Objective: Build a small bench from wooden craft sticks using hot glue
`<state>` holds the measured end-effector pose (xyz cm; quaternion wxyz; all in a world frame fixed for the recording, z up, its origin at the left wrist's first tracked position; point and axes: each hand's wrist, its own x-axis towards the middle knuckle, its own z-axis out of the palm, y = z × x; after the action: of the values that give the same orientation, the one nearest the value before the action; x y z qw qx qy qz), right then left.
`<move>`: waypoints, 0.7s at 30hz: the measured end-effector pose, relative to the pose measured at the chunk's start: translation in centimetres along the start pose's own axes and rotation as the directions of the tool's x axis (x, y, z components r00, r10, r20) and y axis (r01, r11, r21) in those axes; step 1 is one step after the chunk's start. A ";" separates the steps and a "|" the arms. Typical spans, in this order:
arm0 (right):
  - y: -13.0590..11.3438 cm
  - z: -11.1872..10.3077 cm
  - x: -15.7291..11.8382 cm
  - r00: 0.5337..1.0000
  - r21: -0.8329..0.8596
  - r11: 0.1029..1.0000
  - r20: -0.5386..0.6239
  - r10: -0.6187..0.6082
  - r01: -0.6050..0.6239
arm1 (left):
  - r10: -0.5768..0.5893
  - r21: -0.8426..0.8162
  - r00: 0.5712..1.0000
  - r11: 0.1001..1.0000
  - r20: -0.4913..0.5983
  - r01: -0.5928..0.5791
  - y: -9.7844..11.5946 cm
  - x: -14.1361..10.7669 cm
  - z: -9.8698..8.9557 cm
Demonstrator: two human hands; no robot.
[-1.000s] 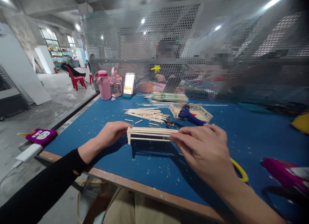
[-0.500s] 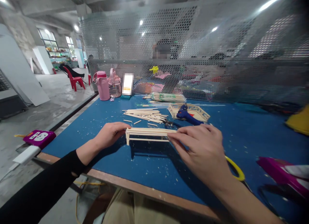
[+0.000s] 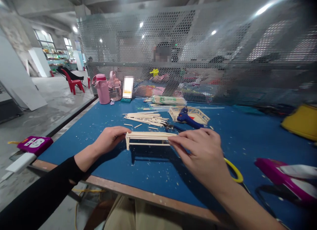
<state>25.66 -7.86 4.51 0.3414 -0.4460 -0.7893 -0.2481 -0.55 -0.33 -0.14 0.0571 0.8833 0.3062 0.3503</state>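
Frame (image 3: 148, 136) of pale, slim wood sits between our hands, seemingly raised a little over the blue table (image 3: 109, 169). Our left hand (image 3: 106, 140) has its fingertips pinched on one end, and our right hand (image 3: 201, 149) has thumb and fingers clamped on the other. We'd expect it light and stiff but fragile at the joints, so we'd take both ends gently, near the legs. Past the frame lie loose sticks (image 3: 146, 117) and scattered scraps; farther behind it, a mesh screen (image 3: 133, 48) crosses the concrete room.
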 end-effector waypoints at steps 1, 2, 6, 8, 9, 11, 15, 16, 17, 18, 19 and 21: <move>0.0 0.0 -0.1 1.000 0.008 1.000 -0.001 0.009 -0.009 | 0.000 0.002 1.000 1.000 0.001 0.000 0.0 0.0 0.0; 0.0 0.0 -0.2 1.000 0.015 1.000 -0.002 0.016 -0.016 | -0.001 0.003 1.000 1.000 0.002 0.001 0.0 0.0 0.0; 0.1 -0.4 -0.6 0.997 0.054 0.998 -0.064 0.036 -0.032 | -0.005 -0.001 1.000 1.000 0.007 0.005 0.0 0.0 0.0; 0.3 -0.7 -0.9 0.995 0.074 0.997 -0.090 0.036 -0.030 | -0.011 -0.002 1.000 1.000 0.006 0.011 -0.1 0.0 0.0; 0.5 -0.8 -1.0 0.997 0.078 0.997 -0.076 0.032 -0.026 | -0.015 -0.001 1.000 1.000 0.005 0.015 -0.1 0.0 0.0; 0.8 -0.7 -1.2 1.000 0.086 0.996 0.013 0.015 -0.016 | -0.022 -0.001 1.000 1.000 0.004 0.022 -0.1 -0.1 0.1; 1.3 0.8 -1.3 0.960 0.199 0.963 0.247 0.133 -0.184 | -0.039 -0.025 0.999 0.999 -0.006 0.039 -0.2 -0.1 0.3; 1.4 1.2 -1.2 0.939 0.263 0.928 0.291 0.186 -0.265 | -0.046 -0.034 0.999 0.998 -0.008 0.045 -0.2 -0.1 0.3; 1.5 1.6 -1.2 0.915 0.334 0.877 0.329 0.234 -0.345 | -0.052 -0.045 0.999 0.998 -0.010 0.051 -0.1 -0.1 0.2; 1.5 1.8 -1.1 0.893 0.400 0.820 0.360 0.270 -0.410 | -0.059 -0.057 0.998 0.997 -0.013 0.058 0.1 0.0 0.1; 1.5 1.9 -1.1 0.877 0.456 0.765 0.380 0.294 -0.455 | -0.070 -0.073 0.997 0.995 -0.016 0.069 0.2 0.0 -0.1; 1.3 1.5 -1.1 0.856 0.535 0.675 0.402 0.325 -0.508 | -0.113 -0.123 0.994 0.986 -0.012 0.110 0.8 0.0 -0.5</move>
<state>26.72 -6.80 2.78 0.4045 -0.5064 -0.7407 0.1767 -0.54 -1.02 0.46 0.1276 0.8563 0.3337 0.3729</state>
